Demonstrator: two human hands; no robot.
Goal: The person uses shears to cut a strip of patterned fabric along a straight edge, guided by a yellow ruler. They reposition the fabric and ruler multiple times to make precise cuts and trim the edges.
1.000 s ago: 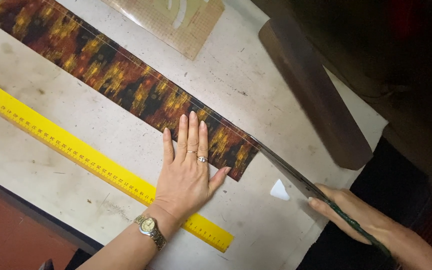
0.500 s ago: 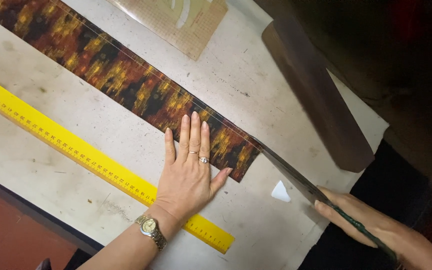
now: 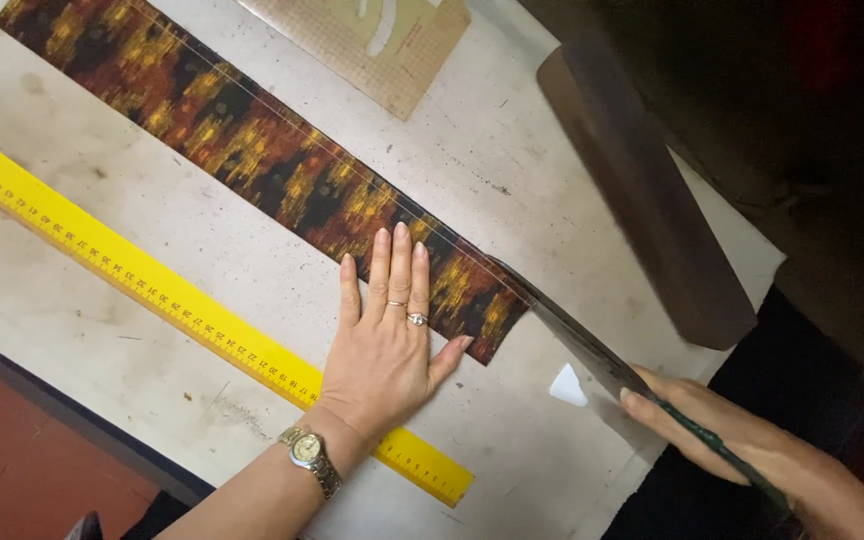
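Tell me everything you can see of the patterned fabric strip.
The fabric strip is long and narrow, printed in dark brown, rust, black and yellow blotches. It looks like woven cloth and lies flat on the pale work table, running diagonally from upper left to lower right. The left hand presses flat on its near end. Large scissors, held by the right hand, meet its far edge at that end. A yellow ruler lies alongside, apart.

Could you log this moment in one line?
left hand flat on patterned fabric strip | right hand holding scissors at strip's end | yellow ruler alongside
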